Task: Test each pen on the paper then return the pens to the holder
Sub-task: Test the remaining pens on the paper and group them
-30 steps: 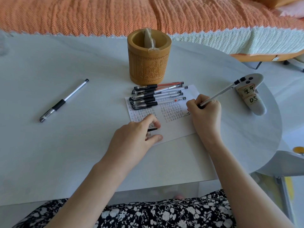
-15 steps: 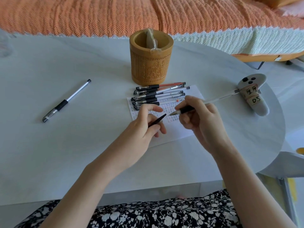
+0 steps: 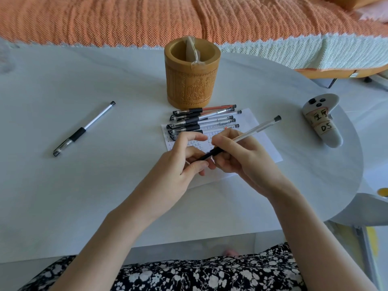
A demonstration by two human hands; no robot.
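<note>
Holding a clear plastic pen with a black rubber sleeve (image 3: 249, 134) in our right-hand grip (image 3: 241, 160), fingers curled round it, above the white printed paper (image 3: 266, 148). Our left-hand grip (image 3: 180, 162) pinches the small black cap (image 3: 204, 157) right at the pen's tip; can't tell if it's fully on. A row of similar pens (image 3: 201, 120) lies on the paper's far edge, just in front of the carved bamboo holder (image 3: 192, 74). One lone pen (image 3: 84, 129) sits well off left on the white counter (image 3: 63, 185).

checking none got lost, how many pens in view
8: lone pen at left, stack of six by pen holder, held pen in left hand and right hand; stack may hide more.
</note>
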